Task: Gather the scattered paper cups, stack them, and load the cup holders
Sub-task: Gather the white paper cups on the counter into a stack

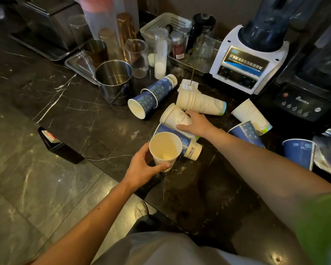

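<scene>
Paper cups lie scattered on a dark marble counter (103, 134). My left hand (145, 167) holds a white cup (164, 150) upright near the counter's front edge. My right hand (197, 123) grips a white cup (175, 116) lying on its side, which rests over a fallen blue cup (187, 144). A nested pair of blue cups (153, 94) lies to the left of them. Behind my right hand lies a stack of white cups (201, 102). To the right are a white cup (250, 115), a blue cup (246, 132) and an upright blue cup (298, 153). No cup holder shows.
A steel bucket (114, 81), glass jars (137, 56) and a metal tray (78, 64) stand at the back left. A white basket (161, 22), a white blender (250, 60) and a black blender (304, 100) line the back right. The counter drops to the floor (36, 188) on the left.
</scene>
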The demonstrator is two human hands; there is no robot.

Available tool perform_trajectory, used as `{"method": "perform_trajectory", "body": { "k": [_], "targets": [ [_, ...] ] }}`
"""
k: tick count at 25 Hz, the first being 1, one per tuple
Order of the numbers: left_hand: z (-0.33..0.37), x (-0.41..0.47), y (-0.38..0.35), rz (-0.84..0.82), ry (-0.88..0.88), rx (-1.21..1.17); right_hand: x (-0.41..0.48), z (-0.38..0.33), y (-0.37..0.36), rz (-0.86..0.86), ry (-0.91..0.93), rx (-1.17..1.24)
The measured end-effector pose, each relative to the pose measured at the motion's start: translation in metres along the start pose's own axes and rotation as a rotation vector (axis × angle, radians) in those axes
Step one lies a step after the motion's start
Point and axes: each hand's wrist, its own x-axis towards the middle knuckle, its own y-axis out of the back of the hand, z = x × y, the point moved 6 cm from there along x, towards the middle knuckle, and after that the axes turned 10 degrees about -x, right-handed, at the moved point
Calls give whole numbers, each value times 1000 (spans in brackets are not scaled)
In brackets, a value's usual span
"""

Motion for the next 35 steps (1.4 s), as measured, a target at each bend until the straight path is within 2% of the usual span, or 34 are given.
{"method": "perform_trajectory", "body": {
  "k": [9,13,22,26,35],
  "targets": [
    [7,-3,0,23,-83,15,-51,4,37,182,84,205],
    [15,-8,-1,27,-132,20,-91,-3,59,262,124,404],
    [24,-13,3,-7,-163,43,-146,-45,51,199,312,755],
    [27,-13,7,5,-183,59,-147,-51,34,115,336,695],
    [27,-12,-1,-23,-208,90,-145,-50,2,72,332,600]
  ]
}}
